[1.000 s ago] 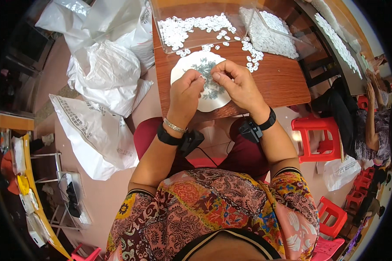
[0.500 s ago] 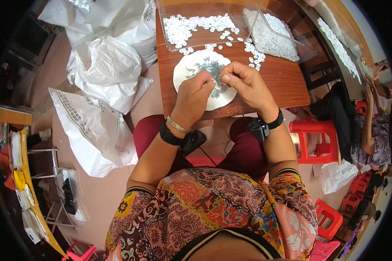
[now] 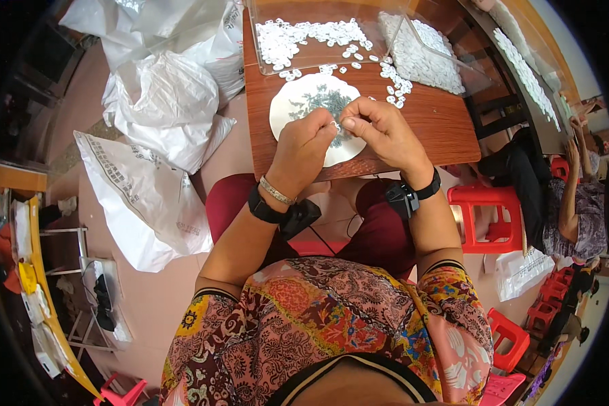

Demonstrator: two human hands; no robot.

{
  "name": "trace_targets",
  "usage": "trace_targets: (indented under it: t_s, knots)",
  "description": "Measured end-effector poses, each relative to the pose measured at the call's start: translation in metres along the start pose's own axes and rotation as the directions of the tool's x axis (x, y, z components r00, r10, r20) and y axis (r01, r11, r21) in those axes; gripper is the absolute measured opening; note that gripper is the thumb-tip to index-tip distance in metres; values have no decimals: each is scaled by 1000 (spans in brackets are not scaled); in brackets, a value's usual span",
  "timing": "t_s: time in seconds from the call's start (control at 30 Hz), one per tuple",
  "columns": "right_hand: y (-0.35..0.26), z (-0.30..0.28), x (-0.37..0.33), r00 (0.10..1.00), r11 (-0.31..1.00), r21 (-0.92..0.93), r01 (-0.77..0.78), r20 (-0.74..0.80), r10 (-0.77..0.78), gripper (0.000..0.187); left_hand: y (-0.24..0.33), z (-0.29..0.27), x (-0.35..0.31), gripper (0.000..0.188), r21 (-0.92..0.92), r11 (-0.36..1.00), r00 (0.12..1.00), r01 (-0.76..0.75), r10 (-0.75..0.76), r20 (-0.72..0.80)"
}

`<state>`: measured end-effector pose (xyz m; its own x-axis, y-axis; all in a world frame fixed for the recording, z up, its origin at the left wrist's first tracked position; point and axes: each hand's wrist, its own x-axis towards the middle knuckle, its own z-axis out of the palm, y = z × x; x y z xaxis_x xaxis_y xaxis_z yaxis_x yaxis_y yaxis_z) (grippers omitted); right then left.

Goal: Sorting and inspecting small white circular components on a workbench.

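My left hand (image 3: 303,147) is closed in a pinch, with a bit of a small white plastic piece (image 3: 335,125) showing at its fingertips. Close beside it, my right hand (image 3: 387,137) pinches thumb against forefinger; whatever is between them is too small to make out. Both hands are over the near part of a white scalloped plate (image 3: 283,101), which bears a heap of small grey metal-looking parts (image 3: 321,98). Beyond the plate, many small white oval pieces with holes (image 3: 277,47) are spread on the brown wooden table (image 3: 440,132).
A clear-walled tray (image 3: 318,70) surrounds part of the white pieces; a heaped clear box (image 3: 423,61) stands at its right. White sacks (image 3: 162,101) crowd the floor at left. A red stool (image 3: 487,216) and a seated person (image 3: 568,210) are at right.
My two hands stay almost in place, fingertips still close together, with the right fingertips shifted slightly. The whole view has moved a little.
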<state>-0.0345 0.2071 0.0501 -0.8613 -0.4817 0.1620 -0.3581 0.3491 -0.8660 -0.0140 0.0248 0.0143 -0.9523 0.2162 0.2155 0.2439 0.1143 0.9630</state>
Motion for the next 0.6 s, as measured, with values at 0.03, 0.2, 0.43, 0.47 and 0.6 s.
trace_targets:
  t_s: [0.03,0.2,0.43,0.47,0.6]
  knots:
    - [-2,1,0,1000,1000,4,-10,5,10,16,1,0,0,18,13,1000,1000,-6,6,0]
    - [-3,1,0,1000,1000,-1,-15,13,15,17,-1,0,0,17,74,997,999,-34,35,0]
    - [-4,4,0,1000,998,-62,-14,19,15,19,0,1,-1,16,102,993,998,-60,62,-12]
    - [-4,4,0,1000,996,-84,-13,22,15,19,0,1,-1,16,115,991,998,-65,68,-15]
    - [-3,4,1,1000,994,-111,24,12,-23,18,2,1,-3,16,131,989,998,-67,69,-14]
